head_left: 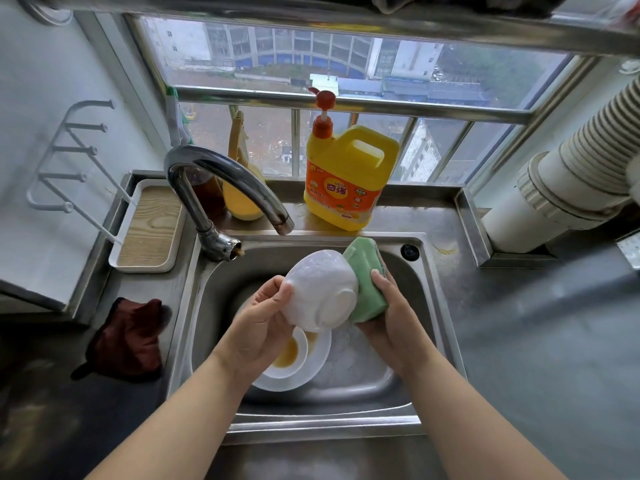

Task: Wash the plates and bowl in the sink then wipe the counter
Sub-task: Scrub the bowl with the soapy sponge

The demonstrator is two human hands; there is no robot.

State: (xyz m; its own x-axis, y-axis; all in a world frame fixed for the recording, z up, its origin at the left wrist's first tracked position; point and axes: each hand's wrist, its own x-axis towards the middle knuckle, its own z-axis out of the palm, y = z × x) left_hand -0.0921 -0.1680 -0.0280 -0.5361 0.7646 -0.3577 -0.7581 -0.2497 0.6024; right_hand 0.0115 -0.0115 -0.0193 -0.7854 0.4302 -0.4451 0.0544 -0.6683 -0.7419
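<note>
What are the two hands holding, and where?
The left hand grips the white bowl by its rim; the right hand holds the green sponge by its side, against the bowl.

Barred window (311, 74), daylight, steel counter (519, 323).

The left hand (261, 317) and the white bowl (320, 289) covered much of the two plates (313, 362) stacked in the sink (346, 424), so their far rims were hidden. The bowl's inside faced away, unseen. Behind the faucet (221, 181), a brown bottle (207, 195) was partly blocked. The dish soap jug's (349, 174) small label print was unreadable. Both forearms ran off the bottom edge.
</note>
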